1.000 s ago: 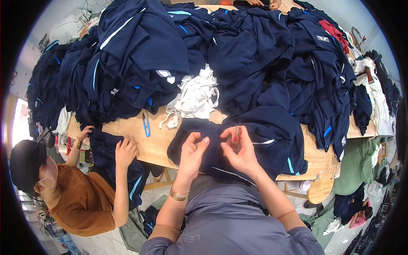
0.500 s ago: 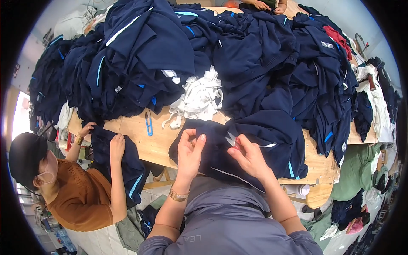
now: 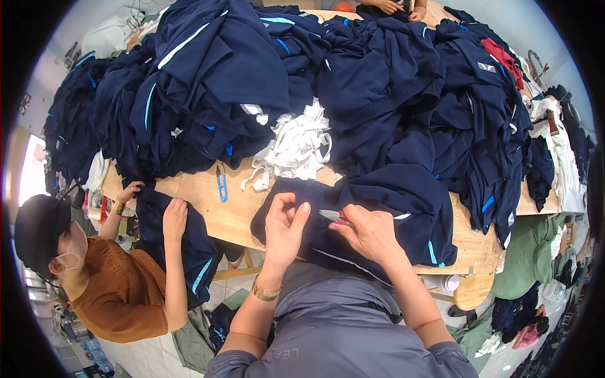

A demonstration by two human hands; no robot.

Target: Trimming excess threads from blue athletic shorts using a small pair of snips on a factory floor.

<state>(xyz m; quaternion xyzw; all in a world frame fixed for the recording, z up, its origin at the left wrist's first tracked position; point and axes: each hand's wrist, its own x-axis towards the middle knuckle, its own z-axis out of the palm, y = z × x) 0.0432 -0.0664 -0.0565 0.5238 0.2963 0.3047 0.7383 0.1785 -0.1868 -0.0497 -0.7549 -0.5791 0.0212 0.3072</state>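
In my right hand (image 3: 368, 233) is a small pair of thread snips (image 3: 330, 215) with a red grip. Its grey blades lie close together and point left toward my other hand. My left hand (image 3: 285, 228) is closed in a pinch, thumb and curled fingers just left of the blade tips; what they hold is too small or hidden to make out. Beneath both hands a navy garment (image 3: 378, 189) with white piping and a light blue stripe spreads over the near table edge and hangs toward my lap.
Large heaps of navy garments (image 3: 227, 69) cover the wooden table (image 3: 236, 217). Between them sits a pile of white strips (image 3: 295, 148); blue-handled snips (image 3: 221, 183) lie nearby. At left a co-worker (image 3: 120, 283) handles another navy garment (image 3: 161, 217). Another person's hands (image 3: 403, 9) show at the far edge.
The snips' blades have swung from spread and angled upward to nearly together, pointing left. My right hand has turned over them, while my left has shifted only slightly.
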